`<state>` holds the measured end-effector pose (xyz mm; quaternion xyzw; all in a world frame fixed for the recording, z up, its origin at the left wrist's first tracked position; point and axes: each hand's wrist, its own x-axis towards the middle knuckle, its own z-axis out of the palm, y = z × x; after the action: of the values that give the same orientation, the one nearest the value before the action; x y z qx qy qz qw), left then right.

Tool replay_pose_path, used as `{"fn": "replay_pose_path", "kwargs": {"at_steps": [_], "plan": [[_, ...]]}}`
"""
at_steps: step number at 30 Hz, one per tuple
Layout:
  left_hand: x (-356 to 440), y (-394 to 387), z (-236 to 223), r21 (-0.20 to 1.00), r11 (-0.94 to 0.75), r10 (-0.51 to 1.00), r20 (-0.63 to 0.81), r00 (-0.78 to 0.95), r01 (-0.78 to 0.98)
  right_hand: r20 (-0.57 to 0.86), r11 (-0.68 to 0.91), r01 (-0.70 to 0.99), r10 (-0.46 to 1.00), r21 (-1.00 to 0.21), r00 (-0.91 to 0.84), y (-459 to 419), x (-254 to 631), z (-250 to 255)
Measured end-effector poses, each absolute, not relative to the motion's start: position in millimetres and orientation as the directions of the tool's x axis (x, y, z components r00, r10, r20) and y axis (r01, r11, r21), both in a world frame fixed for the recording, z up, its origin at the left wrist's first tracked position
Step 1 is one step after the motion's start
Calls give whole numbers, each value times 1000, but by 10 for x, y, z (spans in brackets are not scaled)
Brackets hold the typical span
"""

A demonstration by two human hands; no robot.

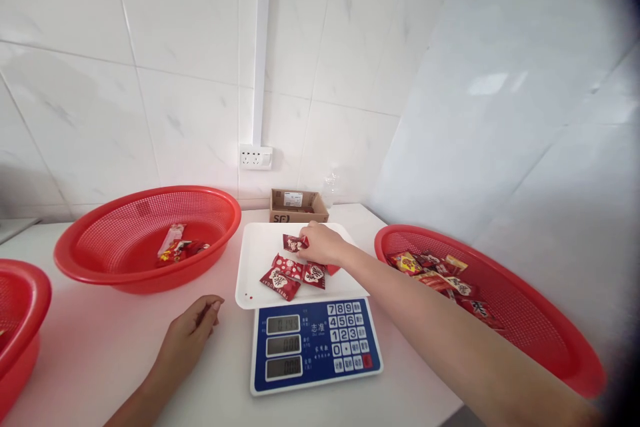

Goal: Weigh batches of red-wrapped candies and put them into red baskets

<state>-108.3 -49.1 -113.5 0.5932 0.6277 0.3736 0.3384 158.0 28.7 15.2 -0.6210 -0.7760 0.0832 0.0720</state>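
Right hand point(321, 244) stretched over tray point(253, 259), pinching packet point(293, 243); left hand point(194, 328) curled.

White table point(215, 373). A digital scale point(317, 348) with a blue keypad sits in the middle. Behind it, at the far side, is a small open cardboard box point(307, 217). Red plastic baskets stand far left point(125, 277), near left point(20, 373), partly cut off, and right point(525, 310).

Cardboard box point(307, 216) sat by the tiled wall point(190, 113), clear plastic thingy point(331, 185) right beside it, white socket point(256, 157) under some conduit point(261, 47).
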Motion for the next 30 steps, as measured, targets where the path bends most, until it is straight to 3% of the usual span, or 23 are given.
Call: {"fn": "replay_pose_path", "kwargs": {"at_steps": [4, 8, 13, 18, 25, 30], "plan": [[-1080, -483, -1137, 868, 7, 998, 27, -61, 496, 27, 174, 901, 984, -398, -178, 270, 1673, 232], [-1078, -481, -1129, 867, -5, 997, 40, -59, 498, -44, 112, 839, 986, -533, -160, 229, 1860, 335], [-1073, -494, -1104, 854, 4, 998, 27, -52, 520, -230, 17, 848, 959, -530, -163, 133, 2071, 348], [-1070, -487, -1108, 850, -9, 998, 43, -53, 527, -299, 1, 827, 932, -562, -204, 35, 2027, 315], [-1026, -517, -1035, 846, -21, 997, 60, -55, 532, -112, 52, 680, 974, -732, -195, -199, 1966, 407], [-1014, -512, -1039, 850, 15, 998, 20, -60, 527, 98, 98, 290, 995, -952, -14, -736, 2052, 405]]}}
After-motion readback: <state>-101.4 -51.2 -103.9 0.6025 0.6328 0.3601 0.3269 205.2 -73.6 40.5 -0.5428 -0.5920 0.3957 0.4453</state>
